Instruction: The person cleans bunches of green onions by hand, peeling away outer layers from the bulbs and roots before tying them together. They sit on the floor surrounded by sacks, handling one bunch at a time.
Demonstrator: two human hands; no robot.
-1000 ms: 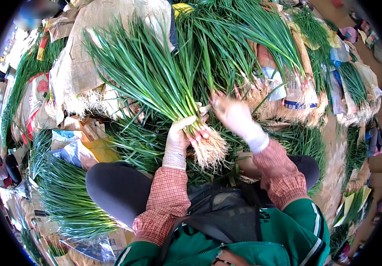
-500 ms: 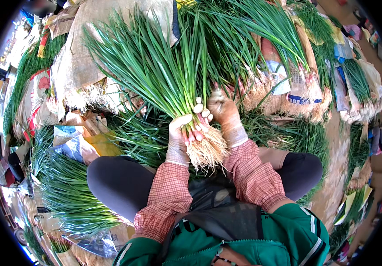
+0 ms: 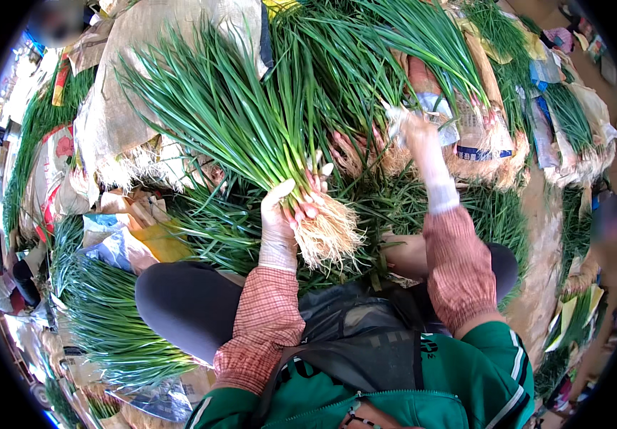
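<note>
While the left hand (image 3: 280, 218) stays clamped on the chive bunch (image 3: 251, 136) just above its roots (image 3: 326, 236), the right hand (image 3: 415, 132), blurred so its grip is unclear, should pull stalks from the heap (image 3: 365, 79) beyond that bunch cleanly.

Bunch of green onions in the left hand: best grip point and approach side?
Grip the bunch of green onions at its narrow neck, just above the pale roots, where the left hand is wrapped around it. There the stalks are packed tight; further up the leaves fan out loose. Come from the lower left side, as that hand does. The right hand reaches away towards the pile behind.
</note>
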